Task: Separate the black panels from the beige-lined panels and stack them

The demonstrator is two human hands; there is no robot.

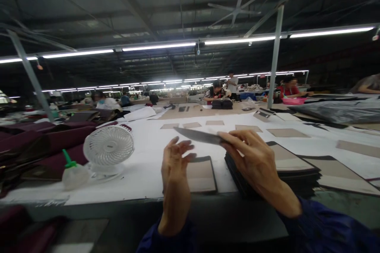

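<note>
My right hand grips a thin dark flat panel by its right end. The panel is seen nearly edge-on and points left above the table. My left hand is raised just below the panel's far end, fingers apart and slightly curled, with nothing in it. Behind the left hand, a beige panel with a dark border lies on the white table surface. Partly hidden by my right hand is a thick stack of similar dark-edged panels.
To the left stand a white fan and a squeeze bottle with a green nozzle. Maroon pieces are heaped beyond them. Flat beige pieces lie across the white table. Several people work farther back.
</note>
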